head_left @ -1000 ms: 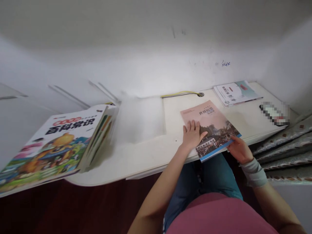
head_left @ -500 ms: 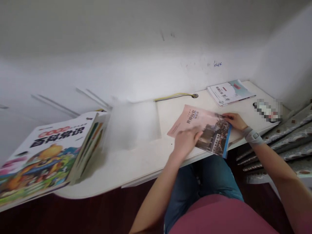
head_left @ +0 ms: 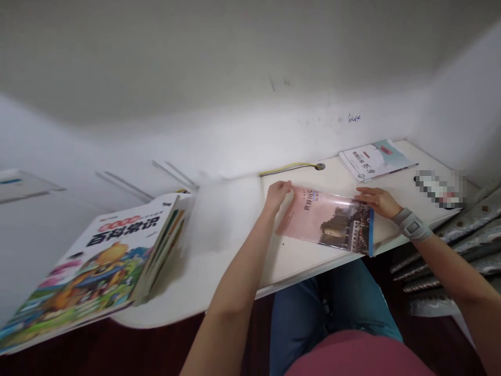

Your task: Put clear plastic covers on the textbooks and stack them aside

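Note:
A pink booklet with a dark photo on its lower cover and a blue edge lies on the white desk, glossy as if under clear plastic film. At its upper left corner, my left hand is closed in a pinch on the booklet or its film; which layer is hard to tell. My right hand, with a grey band at the wrist, holds the upper right edge, its fingers reaching over the cover. Left of the booklet lies a stack of clear plastic sheets.
A thick pile of books topped by a colourful cartoon cover stands at the left. Other booklets lie at the back right, near a blurred-out phone-like object. A yellow cable runs into a desk hole. Silvery patterned material is at the right.
My left hand has moved from the middle of the booklet up and left to its corner. The booklet has turned slightly. My right hand stays at the right edge. The view has shifted a little.

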Action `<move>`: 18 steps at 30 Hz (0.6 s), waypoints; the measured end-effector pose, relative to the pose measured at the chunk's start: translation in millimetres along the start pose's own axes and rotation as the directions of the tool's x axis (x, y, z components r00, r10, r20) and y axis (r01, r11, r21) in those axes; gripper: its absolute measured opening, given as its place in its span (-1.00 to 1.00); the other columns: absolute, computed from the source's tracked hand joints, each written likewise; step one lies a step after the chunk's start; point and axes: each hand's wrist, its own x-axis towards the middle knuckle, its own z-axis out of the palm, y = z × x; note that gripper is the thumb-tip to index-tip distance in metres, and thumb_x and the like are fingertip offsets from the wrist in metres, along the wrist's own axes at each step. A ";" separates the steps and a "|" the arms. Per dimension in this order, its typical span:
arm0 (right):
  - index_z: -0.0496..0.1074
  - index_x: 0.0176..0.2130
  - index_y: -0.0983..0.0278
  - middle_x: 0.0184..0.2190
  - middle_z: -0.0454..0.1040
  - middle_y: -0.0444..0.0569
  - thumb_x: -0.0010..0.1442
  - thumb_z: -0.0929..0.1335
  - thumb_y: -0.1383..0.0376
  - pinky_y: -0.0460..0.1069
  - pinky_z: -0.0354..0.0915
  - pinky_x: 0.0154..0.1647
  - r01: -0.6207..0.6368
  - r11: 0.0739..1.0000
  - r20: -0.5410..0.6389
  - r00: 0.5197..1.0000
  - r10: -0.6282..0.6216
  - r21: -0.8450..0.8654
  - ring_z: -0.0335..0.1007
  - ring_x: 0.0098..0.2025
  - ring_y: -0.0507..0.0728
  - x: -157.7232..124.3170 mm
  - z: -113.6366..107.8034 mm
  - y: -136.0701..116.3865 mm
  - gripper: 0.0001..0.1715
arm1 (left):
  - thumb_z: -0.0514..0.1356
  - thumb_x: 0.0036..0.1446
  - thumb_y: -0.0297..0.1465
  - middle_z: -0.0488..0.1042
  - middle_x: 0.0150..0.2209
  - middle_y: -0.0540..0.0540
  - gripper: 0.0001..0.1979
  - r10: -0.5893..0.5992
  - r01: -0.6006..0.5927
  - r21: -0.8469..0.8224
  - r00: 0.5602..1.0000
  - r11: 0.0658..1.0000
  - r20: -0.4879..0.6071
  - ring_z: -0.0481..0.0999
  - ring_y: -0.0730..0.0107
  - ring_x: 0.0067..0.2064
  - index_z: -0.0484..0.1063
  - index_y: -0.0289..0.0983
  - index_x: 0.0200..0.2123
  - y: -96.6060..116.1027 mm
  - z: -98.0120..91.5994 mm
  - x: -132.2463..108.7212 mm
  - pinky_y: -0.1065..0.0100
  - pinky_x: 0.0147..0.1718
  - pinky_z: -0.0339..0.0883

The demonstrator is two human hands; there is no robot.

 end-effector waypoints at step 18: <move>0.42 -0.05 0.29 -0.54 0.49 -0.11 0.19 0.24 -0.04 -0.03 0.33 -0.49 -0.478 0.403 0.085 0.720 0.689 0.781 0.39 -0.54 0.06 3.1 9.5 12.4 -0.46 | -0.07 0.22 -0.29 0.47 -0.27 -0.09 -0.81 0.245 -0.253 0.341 0.967 0.906 0.065 0.41 0.30 -0.23 0.28 -0.21 -0.28 -9.8 50.4 41.5 0.30 -0.17 0.20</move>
